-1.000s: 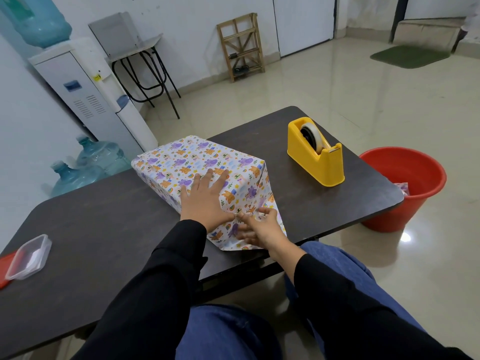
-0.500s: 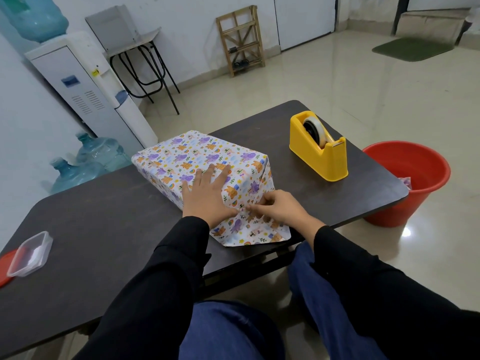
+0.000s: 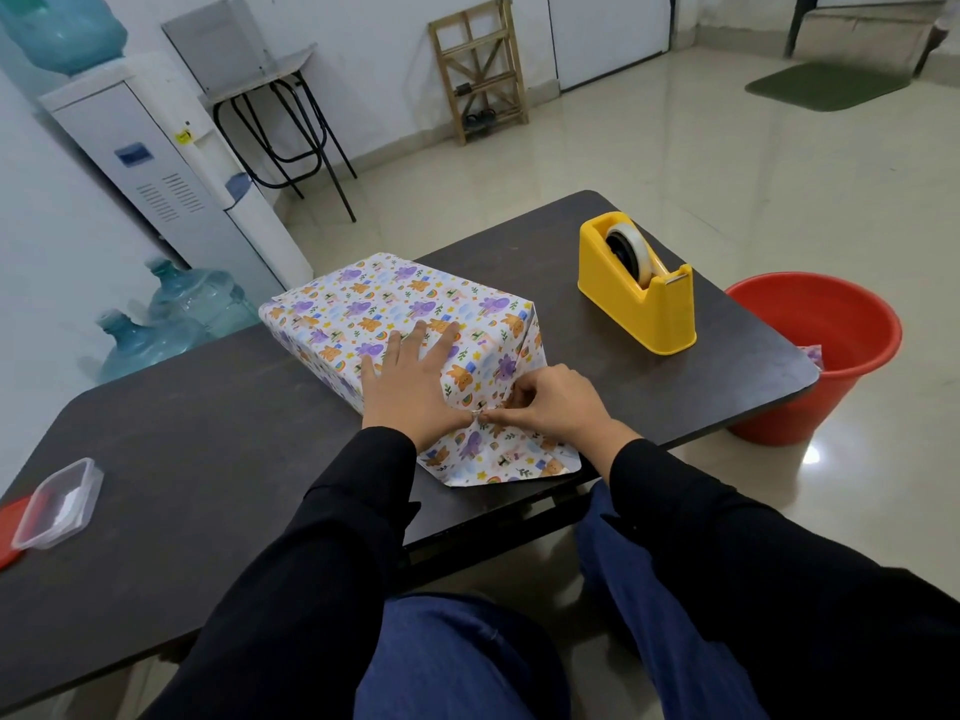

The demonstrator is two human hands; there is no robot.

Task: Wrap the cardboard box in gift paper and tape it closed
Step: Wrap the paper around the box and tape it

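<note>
The box (image 3: 384, 304), covered in white gift paper with purple and orange cartoon figures, lies on the dark table (image 3: 197, 459). My left hand (image 3: 415, 381) presses flat on the top of the box near its close end, fingers spread. Beside it, my right hand (image 3: 556, 407) pinches the paper at the near end of the box, fingers curled on a fold. A loose paper flap (image 3: 498, 459) spreads on the table below both hands. A yellow tape dispenser (image 3: 639, 288) with a roll of clear tape stands to the right.
A clear plastic container (image 3: 57, 504) with a red lid beside it sits at the table's left edge. A red bucket (image 3: 815, 356) stands on the floor to the right. Water bottles (image 3: 176, 314) and a dispenser (image 3: 171, 184) stand behind the table.
My right hand has moved from the flap's lower part up to the box's near end and now pinches the fold beside my left hand. The left hand has stayed pressed on top.
</note>
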